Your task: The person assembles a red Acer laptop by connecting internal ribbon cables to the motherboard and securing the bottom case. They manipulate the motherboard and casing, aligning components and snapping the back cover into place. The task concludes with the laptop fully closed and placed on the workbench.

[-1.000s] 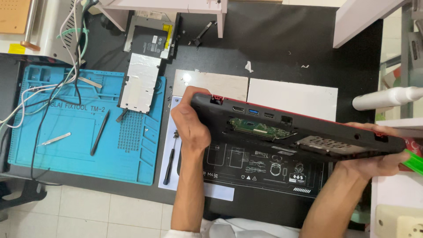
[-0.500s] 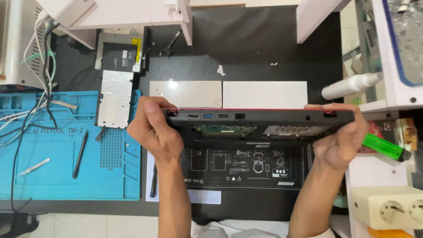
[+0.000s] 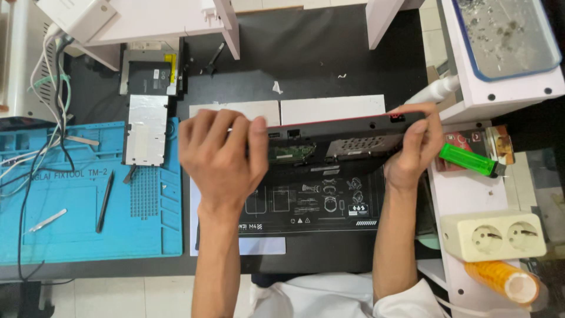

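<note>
A black laptop point(image 3: 335, 138) with a red edge stands tilted on its side over a black mat printed with white diagrams point(image 3: 312, 203); ports and a vent grille show along its near side. My left hand point(image 3: 220, 156) grips the laptop's left end, fingers over the top edge. Around the right end is my right hand point(image 3: 412, 150), thumb near the red corner. Both forearms reach up from the bottom of the view.
A blue repair mat point(image 3: 88, 200) at left carries a black pen-like tool point(image 3: 105, 200), a flat metal pry tool point(image 3: 47, 219) and a silver plate point(image 3: 145, 129). White cables hang at far left. Right of the laptop lie a green lighter point(image 3: 468, 160), a white double socket point(image 3: 494, 235) and an orange roll point(image 3: 500, 281).
The laptop has swung from slanted to nearly level and stands more upright. My left hand has shifted along its left end, now covering the corner. The camera view has moved closer.
</note>
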